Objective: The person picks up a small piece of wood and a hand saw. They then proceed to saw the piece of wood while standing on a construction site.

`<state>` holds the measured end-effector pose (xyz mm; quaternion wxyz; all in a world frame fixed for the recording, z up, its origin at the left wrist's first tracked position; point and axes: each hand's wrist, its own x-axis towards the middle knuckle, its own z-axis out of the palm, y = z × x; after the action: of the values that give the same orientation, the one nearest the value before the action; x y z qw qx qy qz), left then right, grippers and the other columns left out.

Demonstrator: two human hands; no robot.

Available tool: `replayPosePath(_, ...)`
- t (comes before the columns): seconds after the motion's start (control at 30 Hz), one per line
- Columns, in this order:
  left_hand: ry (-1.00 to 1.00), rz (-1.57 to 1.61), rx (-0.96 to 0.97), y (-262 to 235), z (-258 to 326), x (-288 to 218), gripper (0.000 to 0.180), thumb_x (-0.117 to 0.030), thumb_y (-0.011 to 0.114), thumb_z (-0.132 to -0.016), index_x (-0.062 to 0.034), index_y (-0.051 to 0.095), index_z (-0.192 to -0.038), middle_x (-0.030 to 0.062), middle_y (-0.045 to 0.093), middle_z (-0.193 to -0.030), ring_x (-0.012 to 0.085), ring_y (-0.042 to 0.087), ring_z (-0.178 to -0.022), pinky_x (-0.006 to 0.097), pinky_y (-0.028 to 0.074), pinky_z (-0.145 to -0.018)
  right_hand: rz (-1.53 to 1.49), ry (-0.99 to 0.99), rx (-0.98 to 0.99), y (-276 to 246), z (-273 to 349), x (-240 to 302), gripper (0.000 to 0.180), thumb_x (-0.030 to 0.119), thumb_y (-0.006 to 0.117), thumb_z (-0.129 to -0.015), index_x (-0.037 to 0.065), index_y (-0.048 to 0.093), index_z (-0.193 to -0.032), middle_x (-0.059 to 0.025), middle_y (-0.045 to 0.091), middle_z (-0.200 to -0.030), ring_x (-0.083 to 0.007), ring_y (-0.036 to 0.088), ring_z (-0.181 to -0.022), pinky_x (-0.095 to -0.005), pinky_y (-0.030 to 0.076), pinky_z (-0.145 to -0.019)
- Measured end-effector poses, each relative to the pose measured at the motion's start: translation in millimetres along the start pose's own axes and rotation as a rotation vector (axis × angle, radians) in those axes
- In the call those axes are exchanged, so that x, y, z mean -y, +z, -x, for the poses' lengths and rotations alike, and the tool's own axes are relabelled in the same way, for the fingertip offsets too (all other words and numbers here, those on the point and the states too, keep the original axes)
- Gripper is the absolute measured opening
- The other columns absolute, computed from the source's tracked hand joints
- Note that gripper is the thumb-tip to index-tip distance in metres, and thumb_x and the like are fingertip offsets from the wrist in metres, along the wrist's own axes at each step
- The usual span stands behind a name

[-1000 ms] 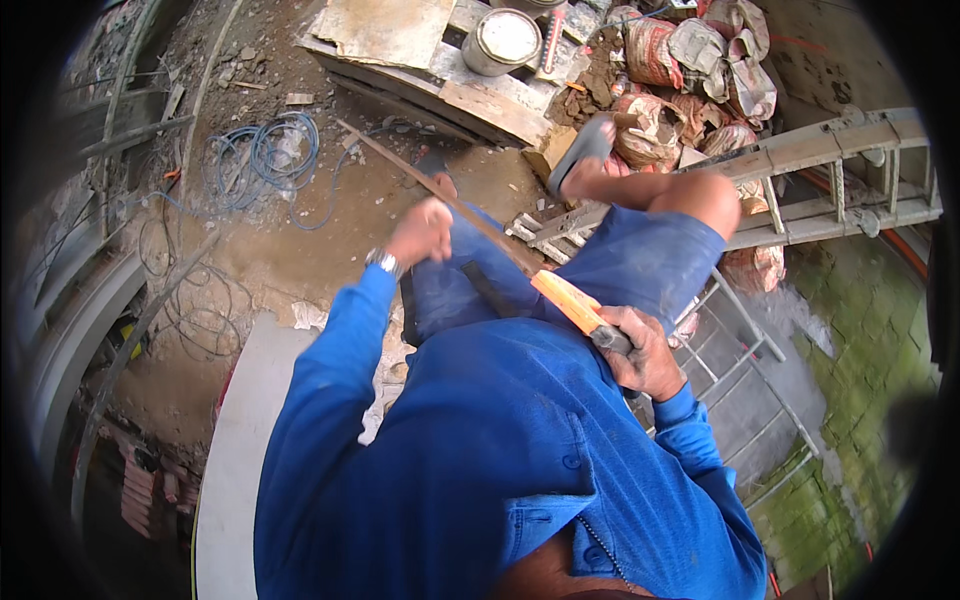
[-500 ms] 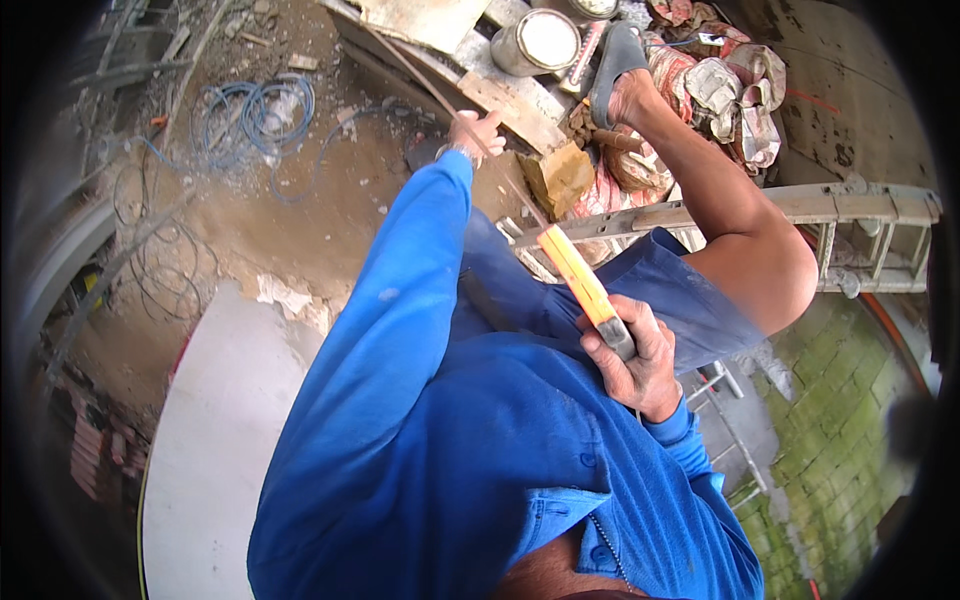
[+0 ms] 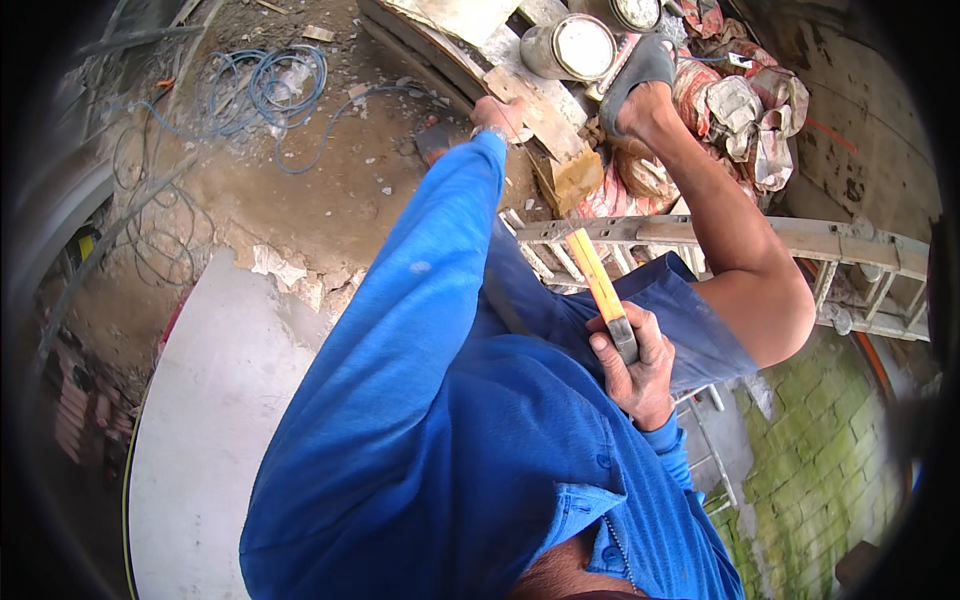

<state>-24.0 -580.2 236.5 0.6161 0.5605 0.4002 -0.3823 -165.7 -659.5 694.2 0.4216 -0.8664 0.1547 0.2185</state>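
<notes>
My right hand (image 3: 643,365) is wrapped round the dark end of an orange-and-black bar-shaped tool (image 3: 597,275), held over my lap with its orange end pointing up and away. What kind of tool it is, I cannot tell. My left arm reaches far forward. At its end, my left hand (image 3: 497,117) is closed beside the edge of a wooden board (image 3: 540,115); what its fingers hold, if anything, is too small to make out. A dark flat object (image 3: 433,140) lies on the ground just left of that hand.
A metal ladder (image 3: 800,207) lies across behind my bent leg. Paint buckets (image 3: 570,48) and stuffed woven sacks (image 3: 755,110) stand at the far right. Coiled blue hose (image 3: 268,92) lies on the dirt. A white panel (image 3: 215,400) is at my left, mossy paving (image 3: 820,450) at my right.
A thin brown line ran from the orange tool past my left hand; it hardly shows now. My left hand has shifted slightly right, its fingers more closed. The view has shifted too.
</notes>
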Motion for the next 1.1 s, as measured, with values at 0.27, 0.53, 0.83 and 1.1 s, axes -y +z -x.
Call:
replayPosePath(0.27,0.097,-0.143,-0.067,1,-43,26,0.043,-0.032,0.068,-0.081,0.0072,0.071,-0.098,0.0282,0.073,-0.099,0.0389,0.073,-0.096,0.043,0.059,-0.085,0.001,0.023,0.021,6,-8,-1,0.031,0.007,0.076,-0.088,0.001,0.062,-0.116,-0.0105,0.074,-0.091,-0.0220,0.074,-0.084,-0.0311,0.056,-0.076)
replayPosePath(0.53,-0.024,-0.022,0.033,-12,-2,-5,0.046,-0.025,0.068,-0.087,0.0087,0.059,-0.116,0.0280,0.068,-0.111,0.0404,0.073,-0.086,0.043,0.064,-0.074,0.010,0.040,0.019,6,-12,-7,0.035,0.010,0.077,-0.087,0.001,0.061,-0.116,-0.0123,0.073,-0.091,-0.0244,0.074,-0.085,-0.0329,0.056,-0.076)
replayPosePath(0.83,1.214,-1.456,-0.050,-21,99,-39,0.052,-0.011,0.065,-0.088,-0.0216,0.053,-0.138,0.0076,0.046,-0.147,0.0295,0.038,-0.138,0.056,0.033,-0.106,-0.074,-0.069,0.034,-3,-17,-13,0.038,0.010,0.083,-0.081,-0.001,0.065,-0.112,-0.0150,0.071,-0.090,-0.0273,0.071,-0.078,-0.0337,0.054,-0.073)
replayPosePath(1.1,1.258,-1.721,0.124,2,74,-57,0.037,-0.012,0.057,-0.094,-0.0255,0.057,-0.128,0.0006,0.053,-0.138,0.0247,0.041,-0.136,0.062,0.025,-0.110,-0.053,-0.080,0.053,-6,-32,-18,0.040,0.010,0.084,-0.079,-0.002,0.064,-0.112,-0.0155,0.070,-0.088,-0.0288,0.070,-0.077,-0.0355,0.054,-0.072)
